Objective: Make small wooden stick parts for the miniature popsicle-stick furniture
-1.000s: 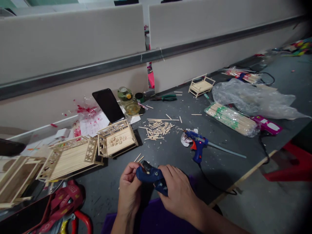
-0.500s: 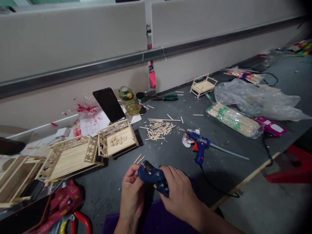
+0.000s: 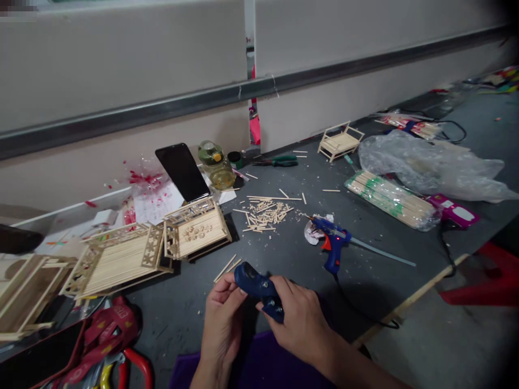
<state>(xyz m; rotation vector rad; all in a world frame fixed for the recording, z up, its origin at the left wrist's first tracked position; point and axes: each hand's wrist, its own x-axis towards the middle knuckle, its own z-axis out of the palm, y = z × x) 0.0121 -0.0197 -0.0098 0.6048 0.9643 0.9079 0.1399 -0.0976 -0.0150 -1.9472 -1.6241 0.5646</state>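
My right hand [image 3: 302, 321] is wrapped round the handles of a blue pipe cutter [image 3: 254, 283], whose curved jaw points up and left. My left hand [image 3: 224, 313] pinches close against that jaw, thumb and forefinger together. A thin wooden stick seems to be in the pinch, mostly hidden by the fingers and the cutter. Just beyond my left fingers, loose wooden sticks [image 3: 225, 267] lie on the grey table. Farther back is a pile of short cut stick pieces [image 3: 265, 214].
Miniature stick-built beds [image 3: 117, 265] stand on the left, and a smaller one [image 3: 340, 143] at the back. A blue glue gun [image 3: 334, 243] lies right of the pile, its cord trailing over the table edge. Bagged sticks [image 3: 391, 199], a phone [image 3: 182, 172], a bottle [image 3: 219, 167] and red-handled pliers [image 3: 138, 364] surround the workspace.
The cutter has tilted and shifted slightly up and right with both hands. A pale stick end seen earlier in its jaw is now out of sight. The view has shifted a little.
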